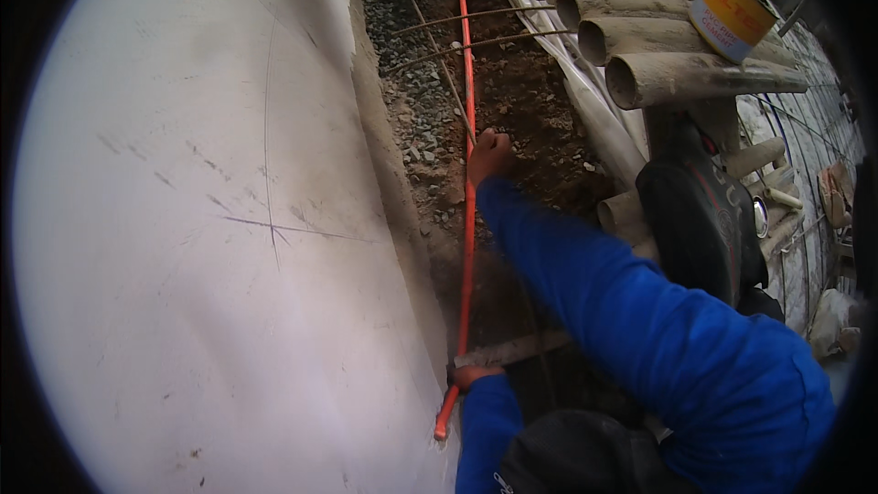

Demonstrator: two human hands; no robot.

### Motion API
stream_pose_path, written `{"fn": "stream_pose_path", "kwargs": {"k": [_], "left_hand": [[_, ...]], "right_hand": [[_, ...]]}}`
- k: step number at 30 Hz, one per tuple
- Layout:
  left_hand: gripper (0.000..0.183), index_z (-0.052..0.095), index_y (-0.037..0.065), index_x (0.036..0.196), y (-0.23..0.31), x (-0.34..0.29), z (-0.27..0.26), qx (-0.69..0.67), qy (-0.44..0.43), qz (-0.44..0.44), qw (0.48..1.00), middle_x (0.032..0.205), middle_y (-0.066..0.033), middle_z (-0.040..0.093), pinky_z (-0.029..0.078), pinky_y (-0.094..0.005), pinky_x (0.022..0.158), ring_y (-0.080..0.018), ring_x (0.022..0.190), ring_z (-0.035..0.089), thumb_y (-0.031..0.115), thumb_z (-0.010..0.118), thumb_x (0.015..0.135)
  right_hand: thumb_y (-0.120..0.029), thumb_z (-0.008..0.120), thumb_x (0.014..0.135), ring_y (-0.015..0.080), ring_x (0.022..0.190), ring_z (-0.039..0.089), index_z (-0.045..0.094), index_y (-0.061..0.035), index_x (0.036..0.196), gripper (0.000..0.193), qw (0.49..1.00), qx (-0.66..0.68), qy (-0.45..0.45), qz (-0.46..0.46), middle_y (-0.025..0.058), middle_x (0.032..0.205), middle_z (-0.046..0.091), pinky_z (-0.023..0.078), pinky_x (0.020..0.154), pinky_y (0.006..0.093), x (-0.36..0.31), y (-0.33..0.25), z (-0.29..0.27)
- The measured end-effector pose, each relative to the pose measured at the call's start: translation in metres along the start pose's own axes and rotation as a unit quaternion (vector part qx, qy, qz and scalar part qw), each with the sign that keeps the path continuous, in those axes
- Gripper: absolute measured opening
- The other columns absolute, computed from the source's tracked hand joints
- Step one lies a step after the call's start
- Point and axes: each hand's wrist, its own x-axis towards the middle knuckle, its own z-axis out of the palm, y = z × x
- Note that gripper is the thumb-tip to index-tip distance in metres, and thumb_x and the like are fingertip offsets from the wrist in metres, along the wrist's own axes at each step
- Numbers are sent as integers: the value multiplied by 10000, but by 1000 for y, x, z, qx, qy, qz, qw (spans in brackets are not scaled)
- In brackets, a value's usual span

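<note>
A long, thin orange pipe (468, 247) runs away from me down a narrow trench beside a white panel. My left hand (477, 375) is closed on the pipe close to its near end, where a short elbow bends toward the panel. Farther along, my right hand (492, 157) is a closed fist against the pipe's right side. A thin metal rod (439, 64) meets the pipe at that fist. What the right fingers hold is hidden. Both arms wear blue sleeves, and a dark cloth-covered shape (585, 453) lies between them.
The broad white panel (201, 220) fills the left. Gravel (422, 105) and brown soil (521, 82) line the trench, crossed by thin rods. At right lie several dusty grey pipes (704, 73), a yellow-and-white can (732, 14) on top, and a black bag-like object (695, 210).
</note>
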Motion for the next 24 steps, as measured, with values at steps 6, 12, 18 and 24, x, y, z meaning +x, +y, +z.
{"fn": "stream_pose_path", "kwargs": {"k": [6,12,18,24], "left_hand": [[640,391,148,1565,-3,-2,2,-8,11,2,1000,1559,-104,449,360,-448,1155,-288,1414,449,507,511,1049],[645,387,143,1566,-6,-4,-7,-9,27,0,1000,1557,-110,449,362,-462,1154,-297,1411,450,507,513,1048],[649,384,139,1566,-9,-6,-8,-11,35,-4,999,1556,-115,448,363,-475,1152,-306,1408,452,507,515,1048],[653,380,134,1566,-10,-5,-11,-13,36,1,999,1554,-121,447,364,-488,1151,-316,1405,453,507,516,1048]], "right_hand": [[-619,500,1020,346,919,718,734,-26,1108,644,852,-422,-286,-124,165,965,737,557,821,485,113,47,15],[-753,521,958,312,904,734,785,-14,955,785,881,-372,-293,4,155,909,754,566,832,447,143,57,45],[-688,570,974,324,909,731,765,21,1049,739,849,-421,-309,-85,181,989,751,561,817,446,148,42,42],[-603,530,1030,342,872,731,731,-72,1210,596,829,-402,-374,-110,189,1035,736,558,749,468,161,68,52]]}}
